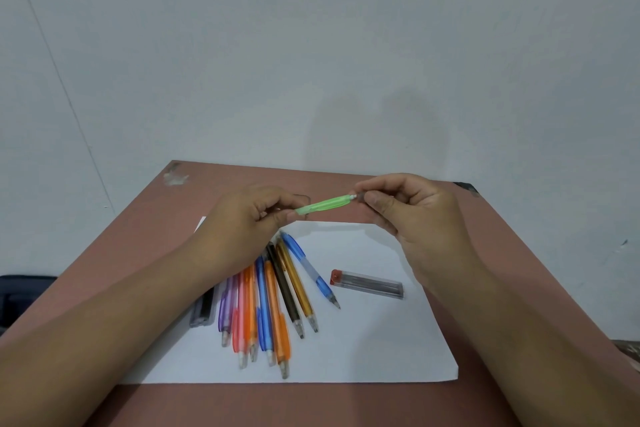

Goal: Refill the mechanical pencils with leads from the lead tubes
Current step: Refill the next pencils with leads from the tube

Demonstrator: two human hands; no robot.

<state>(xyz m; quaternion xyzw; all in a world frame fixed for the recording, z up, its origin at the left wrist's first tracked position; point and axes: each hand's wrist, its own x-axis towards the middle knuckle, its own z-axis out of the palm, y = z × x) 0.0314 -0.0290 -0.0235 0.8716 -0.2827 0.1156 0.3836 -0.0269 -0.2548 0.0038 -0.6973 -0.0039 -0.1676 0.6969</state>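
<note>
My left hand (pixel 249 218) grips the green pencil (pixel 325 203) above the table (pixel 346 402); my right hand (pixel 412 208) pinches its cap end. Lead tube (pixel 367 283) lies capped on the paper (pixel 381 340). Risk — the tiny cap slips from my fingertips and rolls off.

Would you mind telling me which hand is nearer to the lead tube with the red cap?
Right. The right hand is up beside the lead tube, just right of it; the left hand is farther off, beyond the pencils.
</note>
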